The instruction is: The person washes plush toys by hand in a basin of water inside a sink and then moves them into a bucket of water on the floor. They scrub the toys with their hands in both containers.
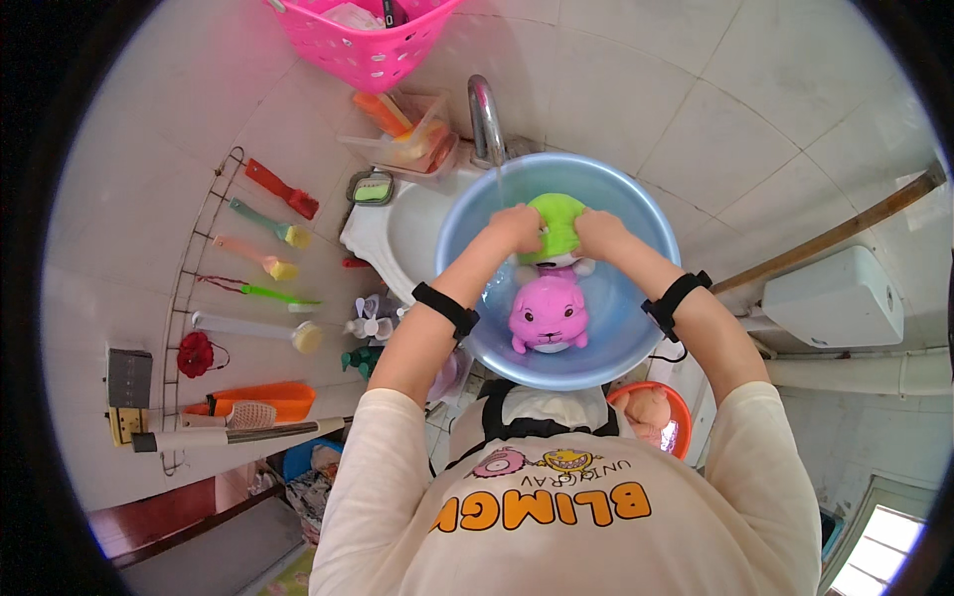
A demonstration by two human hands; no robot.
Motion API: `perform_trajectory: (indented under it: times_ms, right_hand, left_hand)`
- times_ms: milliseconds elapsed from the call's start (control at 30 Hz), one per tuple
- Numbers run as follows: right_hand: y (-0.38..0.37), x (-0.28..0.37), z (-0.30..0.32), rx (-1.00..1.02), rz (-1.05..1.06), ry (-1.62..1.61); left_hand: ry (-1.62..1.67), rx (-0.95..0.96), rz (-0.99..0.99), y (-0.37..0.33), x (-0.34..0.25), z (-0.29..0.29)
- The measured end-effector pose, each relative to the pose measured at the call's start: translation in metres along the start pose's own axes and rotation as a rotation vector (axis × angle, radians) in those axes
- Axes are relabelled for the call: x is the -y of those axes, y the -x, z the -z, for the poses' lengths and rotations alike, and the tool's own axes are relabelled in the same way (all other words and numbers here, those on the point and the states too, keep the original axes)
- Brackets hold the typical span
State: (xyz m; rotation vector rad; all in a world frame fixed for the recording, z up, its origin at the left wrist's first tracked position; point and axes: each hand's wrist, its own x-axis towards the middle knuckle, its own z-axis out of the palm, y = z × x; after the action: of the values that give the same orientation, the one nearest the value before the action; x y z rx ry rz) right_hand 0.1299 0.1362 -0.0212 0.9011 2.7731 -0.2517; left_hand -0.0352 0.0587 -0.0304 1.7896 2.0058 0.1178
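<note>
A wide blue basin (641, 328) rests on the sink in front of me. Inside it, toward the back, is a green and white plush toy (558, 219). My left hand (518, 228) closes on its left side, and my right hand (598, 234) grips its right side; some of the fingers are hidden against the toy. Nearer to me a pink plush toy (550, 308) with a dark-eyed face lies in the basin, untouched by either hand. A metal faucet (486, 119) bends over the basin's back left rim, and a thin stream seems to run from it.
Several brushes, among them a red brush (282, 189), hang from a wire rack (182, 288) on the left wall. A clear plastic box (432, 124) and pink basket (373, 50) are behind. An orange-red basin (686, 417) stands low at right, near a white cistern (835, 298).
</note>
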Motion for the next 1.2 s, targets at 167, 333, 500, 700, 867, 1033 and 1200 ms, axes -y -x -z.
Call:
perform_trajectory:
  times_ms: [167, 333, 500, 700, 867, 1033, 1200]
  right_hand:
    - [-0.006, 0.005, -0.030, 0.158, -0.025, 0.143]
    - [-0.011, -0.003, -0.033, 0.225, 0.059, 0.164]
    - [-0.020, -0.009, -0.014, 0.389, 0.163, 0.170]
    - [-0.017, -0.016, -0.015, 0.387, 0.173, 0.142]
    - [-0.022, -0.017, -0.019, 0.467, 0.111, 0.137]
    - [-0.027, -0.006, -0.019, 0.497, 0.111, 0.170]
    - [-0.027, -0.010, -0.017, 0.570, 0.057, 0.169]
  left_hand:
    - [-0.065, 0.209, 0.047, -0.014, -0.021, -0.018]
    - [-0.089, 0.260, 0.010, -0.019, -0.020, -0.024]
    - [-0.129, 0.304, 0.005, -0.023, -0.019, -0.026]
    - [-0.105, 0.211, -0.064, -0.018, -0.023, -0.036]
    - [-0.065, 0.254, -0.021, -0.019, -0.027, -0.032]
    - [-0.079, 0.259, -0.044, -0.021, -0.018, -0.042]
    - [-0.138, 0.274, -0.012, -0.021, -0.041, -0.037]
